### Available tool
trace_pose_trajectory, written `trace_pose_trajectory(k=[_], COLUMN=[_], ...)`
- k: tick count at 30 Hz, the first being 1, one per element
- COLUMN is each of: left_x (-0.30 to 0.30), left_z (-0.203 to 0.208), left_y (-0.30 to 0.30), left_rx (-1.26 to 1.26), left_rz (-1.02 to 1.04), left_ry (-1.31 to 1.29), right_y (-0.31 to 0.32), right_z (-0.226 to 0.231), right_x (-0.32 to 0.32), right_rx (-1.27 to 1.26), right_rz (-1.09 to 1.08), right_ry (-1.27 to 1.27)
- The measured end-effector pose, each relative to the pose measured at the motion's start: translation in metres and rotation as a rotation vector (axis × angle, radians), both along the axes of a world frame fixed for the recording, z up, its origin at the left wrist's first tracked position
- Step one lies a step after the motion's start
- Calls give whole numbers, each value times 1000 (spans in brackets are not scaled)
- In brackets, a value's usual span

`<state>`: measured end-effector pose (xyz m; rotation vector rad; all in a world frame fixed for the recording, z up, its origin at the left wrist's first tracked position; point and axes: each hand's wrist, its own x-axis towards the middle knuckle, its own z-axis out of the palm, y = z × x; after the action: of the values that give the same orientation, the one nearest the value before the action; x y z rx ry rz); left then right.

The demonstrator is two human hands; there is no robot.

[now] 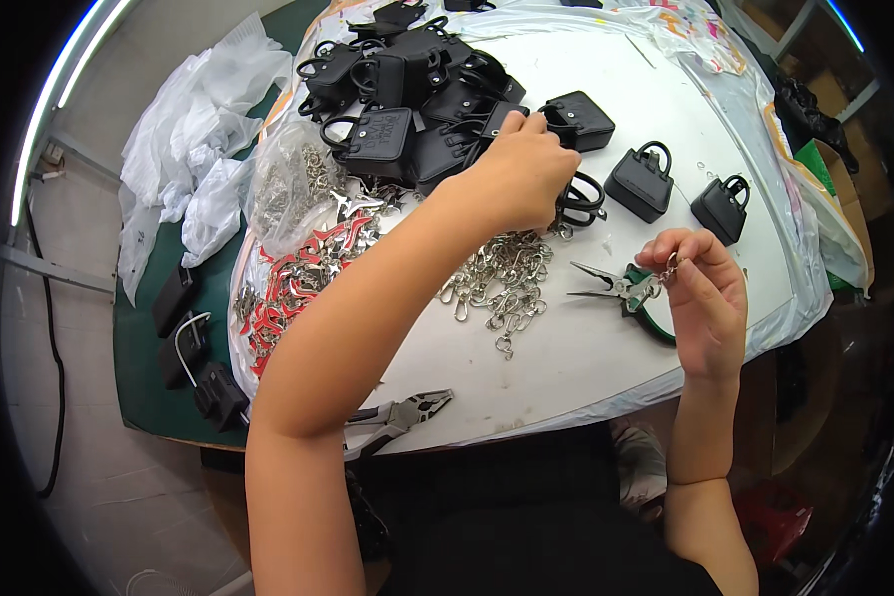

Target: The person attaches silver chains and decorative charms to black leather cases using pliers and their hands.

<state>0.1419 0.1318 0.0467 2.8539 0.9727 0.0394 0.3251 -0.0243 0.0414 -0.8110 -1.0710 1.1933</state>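
My left hand [521,174] reaches across to the pile of small black mini handbags [382,139]. Its fingers are curled down on a mini handbag [505,117] at the pile's right edge; the palm side is hidden. Black handle loops [581,202] stick out beside that hand. My right hand [703,298] is raised at the right, pinching a small silver metal clasp [671,266] between thumb and fingertips. Just left of it, needle-nose pliers [616,286] with dark green handles lie with jaws apart. Silver swivel clasps [512,283] are heaped beneath my left hand.
Two mini handbags [640,182] [722,209] stand apart at the right. Red and silver metal pieces [298,278] lie left of my forearm, by a clear bag of hardware [288,189]. Larger pliers [407,412] rest at the near edge. White plastic [204,129] lies far left.
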Motion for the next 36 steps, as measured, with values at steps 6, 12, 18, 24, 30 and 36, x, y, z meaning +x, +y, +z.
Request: trace_pose_trajectory(k=[6,12,18,24,30,36], left_x=[-40,-86,-107,-114,-119,-113], left_z=[17,23,22,13,-4,-38], left_y=[-54,-122,-147,-164,-187,-210], left_rx=[-304,-648,-419,-98,24,241], left_rz=[200,415,399,373,461,491], left_ry=[-741,-920,-849,-827,-977,-1246], right_y=[-2,-10,-18,-26,-28,-42], right_z=[-4,9,20,12,-11,-26], right_x=[-27,-61,-83,-99,-108,-107], right_rx=[-76,261,376,401,309,164], right_rz=[57,101,159,49,65,107], right_ry=[11,-449,-647,-658,-458,-496])
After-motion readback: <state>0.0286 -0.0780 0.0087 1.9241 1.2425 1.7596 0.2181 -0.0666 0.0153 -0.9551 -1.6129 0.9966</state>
